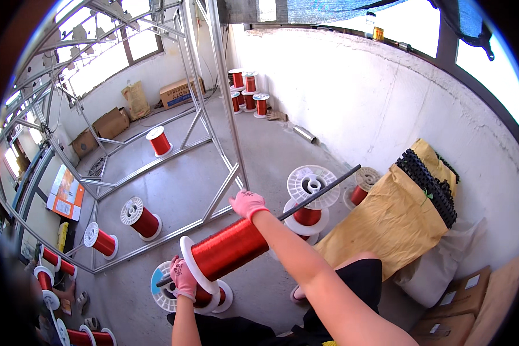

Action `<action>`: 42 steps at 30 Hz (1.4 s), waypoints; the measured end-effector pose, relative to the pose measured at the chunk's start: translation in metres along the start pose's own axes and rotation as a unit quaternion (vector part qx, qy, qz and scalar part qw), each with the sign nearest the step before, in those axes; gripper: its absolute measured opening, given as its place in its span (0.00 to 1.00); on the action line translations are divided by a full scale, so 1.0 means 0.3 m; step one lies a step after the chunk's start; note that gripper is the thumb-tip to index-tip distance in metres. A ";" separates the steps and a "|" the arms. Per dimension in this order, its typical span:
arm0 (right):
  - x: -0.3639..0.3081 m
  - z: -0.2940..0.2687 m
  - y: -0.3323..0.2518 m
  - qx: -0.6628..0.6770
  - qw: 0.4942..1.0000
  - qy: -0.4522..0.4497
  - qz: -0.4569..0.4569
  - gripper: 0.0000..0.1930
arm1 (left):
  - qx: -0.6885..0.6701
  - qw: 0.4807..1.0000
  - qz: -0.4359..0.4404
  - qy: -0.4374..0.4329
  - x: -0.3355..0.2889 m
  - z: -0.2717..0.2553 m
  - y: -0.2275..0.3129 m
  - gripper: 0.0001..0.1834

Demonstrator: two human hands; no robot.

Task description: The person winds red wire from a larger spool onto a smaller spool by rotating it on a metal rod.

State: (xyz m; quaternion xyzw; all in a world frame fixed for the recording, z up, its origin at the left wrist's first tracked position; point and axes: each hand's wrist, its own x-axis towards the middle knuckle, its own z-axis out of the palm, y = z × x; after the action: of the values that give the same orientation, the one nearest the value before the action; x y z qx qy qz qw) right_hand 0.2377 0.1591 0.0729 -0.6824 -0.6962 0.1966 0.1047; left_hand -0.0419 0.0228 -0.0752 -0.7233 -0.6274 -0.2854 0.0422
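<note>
A large spool of red enamelled wire (228, 248) with white flanges hangs tilted in front of me, with a dark rod (326, 191) running through its middle. My left hand (183, 279), in a pink glove, is closed round the rod's lower end beside the near flange. At the spool's upper far end my right hand (248, 203), also gloved in pink, has its fingers curled at the rim. My right forearm hides most of that far flange. Below the held spool, another wire spool (162, 288) rests near my left hand. Beneath the rod stands a spool with a white ribbed flange (311, 187).
An aluminium profile frame (155, 164) rises ahead and left, with wire spools (141, 219) standing in and around it. More spools (249, 92) are stacked by the far wall. To the right lie a tan sack (375, 225) with black studded strips, and cardboard boxes (461, 294).
</note>
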 end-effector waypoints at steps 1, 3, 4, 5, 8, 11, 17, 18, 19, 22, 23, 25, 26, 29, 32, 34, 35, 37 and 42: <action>-0.003 0.024 0.000 0.019 0.999 0.046 0.002 0.14 | 0.041 0.999 -0.001 -0.023 -0.002 -0.006 0.006 0.12; -0.065 0.086 0.059 0.019 0.991 0.132 -0.023 0.16 | -0.005 0.999 -0.037 -0.019 -0.002 -0.015 0.023 0.11; -0.106 0.119 0.099 0.059 0.978 0.187 -0.077 0.18 | -0.119 0.990 -0.071 0.022 -0.004 -0.020 0.033 0.11; -0.183 0.169 0.163 0.109 0.961 0.225 -0.120 0.19 | -0.052 0.998 -0.035 0.015 -0.004 -0.027 0.042 0.11; -0.483 0.391 0.389 0.263 0.916 0.268 -0.140 0.28 | 0.033 0.999 -0.005 0.008 -0.001 -0.052 0.063 0.11; -0.688 0.647 0.643 0.062 0.983 0.000 0.175 0.31 | 0.107 0.992 -0.016 -0.060 0.020 -0.056 0.073 0.11; -0.553 0.802 0.841 0.094 0.978 0.176 0.054 0.24 | 0.072 0.997 -0.004 0.017 0.015 -0.055 0.077 0.07; -0.545 0.782 0.836 0.148 0.970 0.189 0.039 0.24 | 0.071 0.997 -0.017 0.015 0.015 -0.052 0.074 0.07; -0.541 0.757 0.826 0.159 0.974 0.138 0.078 0.24 | 0.070 0.997 -0.018 0.023 0.013 -0.050 0.071 0.06; -0.581 0.706 0.792 0.192 0.972 0.087 0.101 0.22 | 0.077 0.997 -0.013 0.009 0.013 -0.045 0.059 0.08; -0.594 0.702 0.786 0.198 0.971 0.091 0.101 0.23 | 0.058 0.998 -0.014 0.011 0.015 -0.041 0.059 0.08; -0.611 0.713 0.782 0.217 0.967 0.104 0.089 0.23 | 0.129 0.992 0.009 -0.010 0.015 -0.041 0.059 0.08; -0.613 0.717 0.783 0.196 0.971 0.100 0.094 0.23 | 0.122 0.993 -0.006 -0.003 0.014 -0.042 0.060 0.08; -0.596 0.693 0.773 0.212 0.962 0.148 0.091 0.23 | 0.108 0.994 -0.009 0.018 0.012 -0.043 0.064 0.08; -0.560 0.528 0.694 0.311 0.917 0.217 0.122 0.20 | 0.090 0.996 -0.014 0.012 0.013 -0.037 0.061 0.08; -0.512 0.338 0.588 0.452 0.847 0.278 0.038 0.19 | 0.080 0.996 -0.040 -0.005 0.015 -0.029 0.057 0.08; -0.467 0.230 0.523 0.410 0.861 0.302 -0.006 0.19 | 0.108 0.993 -0.042 -0.031 0.017 -0.026 0.057 0.09; -0.358 0.038 0.369 0.377 0.874 0.294 -0.091 0.21 | 0.121 0.992 -0.017 0.011 0.021 -0.026 0.061 0.12; -0.067 -0.119 0.056 0.079 0.997 -0.008 0.002 0.28 | 0.108 0.993 -0.056 0.005 0.030 -0.058 0.095 0.27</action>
State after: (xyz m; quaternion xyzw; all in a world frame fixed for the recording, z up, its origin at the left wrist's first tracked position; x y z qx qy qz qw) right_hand 0.2688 0.1436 0.1006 -0.6718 -0.6781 0.2563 0.1524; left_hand -0.0212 0.0176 -0.0481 -0.6765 -0.6941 -0.2216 0.1071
